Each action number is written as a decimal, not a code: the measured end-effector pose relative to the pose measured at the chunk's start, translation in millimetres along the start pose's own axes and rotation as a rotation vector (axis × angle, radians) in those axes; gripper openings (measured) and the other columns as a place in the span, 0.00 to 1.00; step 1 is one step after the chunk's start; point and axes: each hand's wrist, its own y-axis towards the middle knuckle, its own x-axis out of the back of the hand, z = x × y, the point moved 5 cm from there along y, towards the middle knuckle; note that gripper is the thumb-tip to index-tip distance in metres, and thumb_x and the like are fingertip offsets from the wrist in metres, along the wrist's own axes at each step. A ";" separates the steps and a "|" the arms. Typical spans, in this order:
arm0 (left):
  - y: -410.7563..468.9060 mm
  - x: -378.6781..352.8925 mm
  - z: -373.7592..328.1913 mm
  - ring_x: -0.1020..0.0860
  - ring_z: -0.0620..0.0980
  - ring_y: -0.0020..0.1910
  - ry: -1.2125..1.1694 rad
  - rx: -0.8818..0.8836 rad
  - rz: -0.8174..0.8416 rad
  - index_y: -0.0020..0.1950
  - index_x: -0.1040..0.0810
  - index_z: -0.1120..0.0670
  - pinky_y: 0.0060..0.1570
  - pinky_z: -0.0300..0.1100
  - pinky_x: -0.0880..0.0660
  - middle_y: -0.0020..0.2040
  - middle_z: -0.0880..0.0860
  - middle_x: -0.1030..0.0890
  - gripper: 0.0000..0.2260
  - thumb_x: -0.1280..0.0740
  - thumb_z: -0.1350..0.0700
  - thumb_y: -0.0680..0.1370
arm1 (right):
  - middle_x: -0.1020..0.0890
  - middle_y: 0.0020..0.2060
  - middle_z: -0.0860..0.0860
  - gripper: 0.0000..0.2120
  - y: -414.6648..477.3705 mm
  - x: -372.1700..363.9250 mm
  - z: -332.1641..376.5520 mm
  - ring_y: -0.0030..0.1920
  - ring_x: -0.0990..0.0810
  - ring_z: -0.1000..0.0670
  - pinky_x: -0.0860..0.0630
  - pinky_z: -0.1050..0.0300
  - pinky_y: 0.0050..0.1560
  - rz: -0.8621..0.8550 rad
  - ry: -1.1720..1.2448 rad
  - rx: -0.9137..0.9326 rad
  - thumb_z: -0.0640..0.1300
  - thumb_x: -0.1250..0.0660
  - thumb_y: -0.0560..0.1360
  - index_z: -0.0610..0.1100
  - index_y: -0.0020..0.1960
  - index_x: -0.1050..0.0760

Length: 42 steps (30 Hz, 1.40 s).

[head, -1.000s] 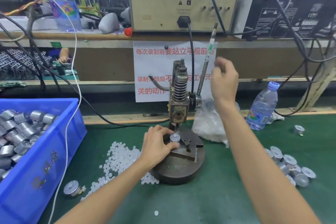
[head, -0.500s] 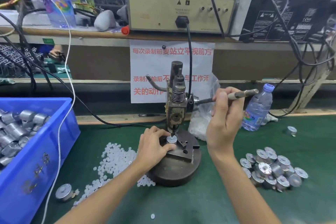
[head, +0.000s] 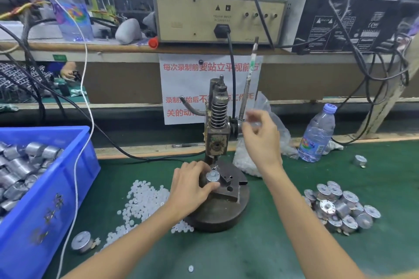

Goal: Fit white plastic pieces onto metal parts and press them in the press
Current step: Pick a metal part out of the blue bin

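Note:
A small hand press stands on a round dark base at the middle of the green mat. My left hand grips a round metal part with a white plastic piece on top, seated on the press fixture under the ram. My right hand hovers in the air to the right of the press head, fingers spread and blurred, holding nothing. The press lever stands upright, free of my hand. Loose white plastic pieces lie left of the base.
A blue bin of metal parts sits at the left. A pile of metal parts lies at the right. A bag of white pieces and a water bottle stand behind. One metal part lies near the bin. Cables hang overhead.
My right hand pulled the lever down half a second ago, then let it go; the lever has sprung back upright and the ram has risen. My left hand stayed on the part.

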 end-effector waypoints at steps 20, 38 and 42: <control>50.5 -142.0 -232.6 0.27 0.51 0.56 -0.210 -0.323 0.361 0.58 0.28 0.54 0.58 0.46 0.34 0.57 0.51 0.23 0.15 0.33 0.48 0.75 | 0.22 0.41 0.52 0.06 -24.4 231.8 -174.7 0.45 0.26 0.50 0.35 0.60 0.44 -0.016 -0.564 -0.485 0.40 0.39 0.76 0.48 0.44 0.25; 75.6 -237.3 -290.4 0.30 0.54 0.58 0.042 -0.305 0.491 0.56 0.28 0.53 0.55 0.47 0.40 0.57 0.52 0.23 0.10 0.43 0.55 0.77 | 0.20 0.55 0.42 0.14 -14.9 239.6 -235.0 0.58 0.25 0.42 0.30 0.54 0.54 -0.004 -0.528 -0.592 0.41 0.47 0.79 0.43 0.56 0.24; 75.6 -232.8 -286.2 0.30 0.54 0.58 0.037 -0.341 0.464 0.57 0.28 0.53 0.56 0.47 0.40 0.57 0.52 0.23 0.11 0.44 0.56 0.77 | 0.19 0.52 0.42 0.14 -11.3 237.0 -234.5 0.57 0.25 0.41 0.29 0.52 0.54 -0.014 -0.557 -0.568 0.41 0.47 0.79 0.41 0.53 0.23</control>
